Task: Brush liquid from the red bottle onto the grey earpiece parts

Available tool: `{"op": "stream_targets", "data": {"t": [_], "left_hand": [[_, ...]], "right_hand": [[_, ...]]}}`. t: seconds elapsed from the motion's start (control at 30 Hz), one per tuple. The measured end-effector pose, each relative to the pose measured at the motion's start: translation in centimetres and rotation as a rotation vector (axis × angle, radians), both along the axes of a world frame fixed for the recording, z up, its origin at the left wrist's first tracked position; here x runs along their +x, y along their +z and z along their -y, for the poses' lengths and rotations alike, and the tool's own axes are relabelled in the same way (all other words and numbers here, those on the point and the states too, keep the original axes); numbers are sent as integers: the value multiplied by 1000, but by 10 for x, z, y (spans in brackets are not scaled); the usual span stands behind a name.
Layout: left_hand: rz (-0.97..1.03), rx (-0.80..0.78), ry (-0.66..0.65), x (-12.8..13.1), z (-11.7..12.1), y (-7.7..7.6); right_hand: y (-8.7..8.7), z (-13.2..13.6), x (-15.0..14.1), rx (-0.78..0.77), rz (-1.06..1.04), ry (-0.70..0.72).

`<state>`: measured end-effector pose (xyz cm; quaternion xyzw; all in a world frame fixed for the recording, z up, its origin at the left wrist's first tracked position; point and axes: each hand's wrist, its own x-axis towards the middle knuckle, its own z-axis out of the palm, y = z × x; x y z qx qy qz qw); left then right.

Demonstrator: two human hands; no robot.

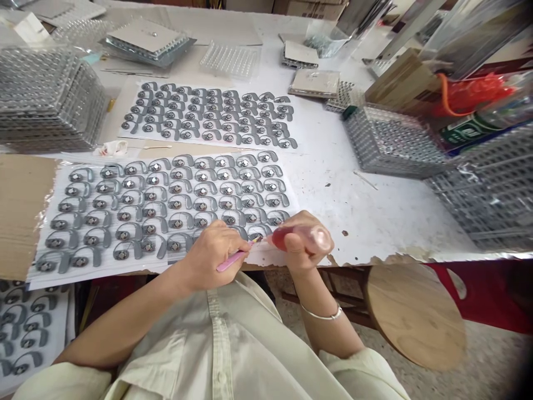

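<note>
My left hand is closed around a slim pink tool, its thin tip pointing right at a grey hook-shaped part near the front edge of the sheet. The tool's exact kind is unclear. In my right hand lies a small squeeze bottle of red liquid, tilted on its side with the nozzle facing left. Both tips meet close to that same part. Rows of similar grey hooks, each with a round metallic piece, cover the white sheet; my left hand partly hides the front row.
Behind lies a second sheet of grey hooks. Stacked clear trays stand at left, more trays at right. A cotton swab and crumpled tissue lie between the sheets. A round wooden stool is below the table edge.
</note>
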<state>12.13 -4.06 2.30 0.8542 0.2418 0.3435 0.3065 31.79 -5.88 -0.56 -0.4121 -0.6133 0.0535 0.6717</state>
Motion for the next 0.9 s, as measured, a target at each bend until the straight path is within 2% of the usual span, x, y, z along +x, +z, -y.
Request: {"op": "stream_targets", "data": {"t": [0.1,0.17,0.27,0.4,0.5,0.67,0.77,0.83,0.9], "left_hand": [[74,38,19,0,-2,-1],[103,91,49,0,-4,0],[66,189,97,1,-8,-1],[-20,275,150,3,-10,-6],[-55,320,144,4,-10,-11],[-52,407,93,5,-7,-11],[-63,434,75,2,-1,-9],[-41,487,55,-4,-1,-14],[-82,544,-5,-12,-10,-30]], "right_hand": [[6,-10,11,0,-330,-82],[14,-21,20,-161,-512,-70],[30,-39,29,-422,-645,32],[41,-56,21,-475,-626,150],[38,-59,11,-510,-577,252],[24,-58,6,-479,-542,179],[25,-57,6,-574,-573,234],[29,-59,8,-582,-582,321],[33,-61,13,-580,-592,381]]}}
